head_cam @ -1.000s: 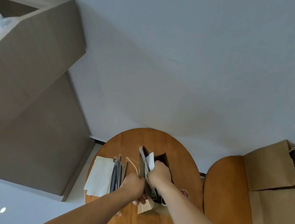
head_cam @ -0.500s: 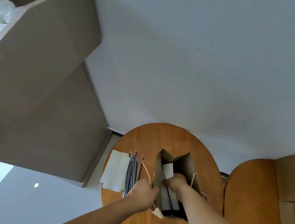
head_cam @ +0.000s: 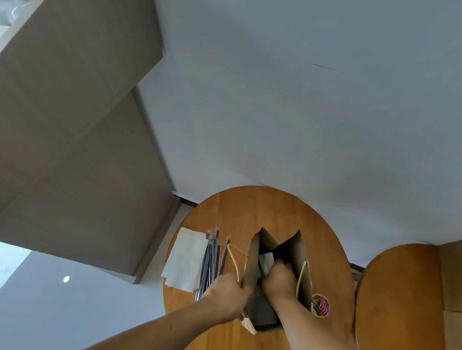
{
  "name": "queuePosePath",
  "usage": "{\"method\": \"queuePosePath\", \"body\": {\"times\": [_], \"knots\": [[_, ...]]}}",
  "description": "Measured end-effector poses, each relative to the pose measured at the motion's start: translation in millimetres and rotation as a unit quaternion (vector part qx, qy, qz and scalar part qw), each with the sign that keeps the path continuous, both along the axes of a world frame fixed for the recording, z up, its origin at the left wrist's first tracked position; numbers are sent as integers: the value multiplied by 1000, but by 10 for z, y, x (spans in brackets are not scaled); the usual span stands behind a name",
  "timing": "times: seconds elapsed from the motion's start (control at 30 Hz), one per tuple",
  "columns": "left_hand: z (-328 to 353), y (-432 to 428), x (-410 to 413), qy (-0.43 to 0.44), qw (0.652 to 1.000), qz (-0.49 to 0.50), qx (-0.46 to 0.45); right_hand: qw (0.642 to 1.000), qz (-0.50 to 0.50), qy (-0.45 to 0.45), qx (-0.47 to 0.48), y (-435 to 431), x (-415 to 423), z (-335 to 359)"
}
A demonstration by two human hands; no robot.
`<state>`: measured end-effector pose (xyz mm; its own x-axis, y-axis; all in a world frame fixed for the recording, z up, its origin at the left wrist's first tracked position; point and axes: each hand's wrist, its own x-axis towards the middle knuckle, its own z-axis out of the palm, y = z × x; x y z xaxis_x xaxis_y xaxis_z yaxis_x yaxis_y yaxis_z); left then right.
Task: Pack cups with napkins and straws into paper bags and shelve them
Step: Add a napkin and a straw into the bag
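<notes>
From the head camera, the paper bag (head_cam: 253,263) stands upright near the middle of the round wooden surface (head_cam: 249,212). Its mouth is spread wide now, where a second ago it was pressed nearly flat. The left hand (head_cam: 227,294) grips the bag's near left wall by the rope handle, fingers clamped on the paper, holding it open. The right hand (head_cam: 278,280) has sunk further into the opening than half a second ago. Its fingers are curled on the napkin (head_cam: 267,260), of which only a pale corner shows above the knuckles. A dark straw seems to go down with it, though shadow hides most of it, and whether a cup sits at the bottom cannot be told. This likely means the napkin and straw are almost in, leaving release, withdrawal and shelving. The spare napkins (head_cam: 186,257) and wrapped straws (head_cam: 214,260) lie just left of the bag, and a small pot of coloured clips (head_cam: 321,305) stands to its right. Flat bags (head_cam: 461,278) wait on the neighbouring surface, and the shelf unit (head_cam: 76,105) rises at left.
</notes>
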<state>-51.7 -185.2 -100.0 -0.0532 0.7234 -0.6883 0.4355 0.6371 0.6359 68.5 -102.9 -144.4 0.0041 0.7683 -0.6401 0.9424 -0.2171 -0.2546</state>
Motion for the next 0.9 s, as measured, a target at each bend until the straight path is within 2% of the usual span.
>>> {"method": "queuePosePath", "body": {"times": [0.23,0.33,0.4,0.47,0.53,0.6,0.7,0.77,0.9], "knots": [[5,40,14,17,999,-24,17,994,91,9,59,95,-63,694],[46,67,64,6,999,-38,28,984,117,44,127,156,4,1154],[80,67,101,-9,999,-40,34,975,102,67,184,193,143,1371],[111,59,127,-11,998,-48,38,969,45,93,223,222,337,1448],[140,44,149,-21,997,-61,36,977,-23,115,180,194,522,1414],[158,26,175,-23,996,-79,27,982,-87,156,61,89,658,1266],[194,9,221,-33,994,-108,11,944,-185,248,-117,-131,713,1048],[236,4,259,-56,992,-110,2,931,-200,259,-163,-214,697,938],[278,14,330,-108,989,-102,2,924,-179,288,-177,-268,587,858]]}}
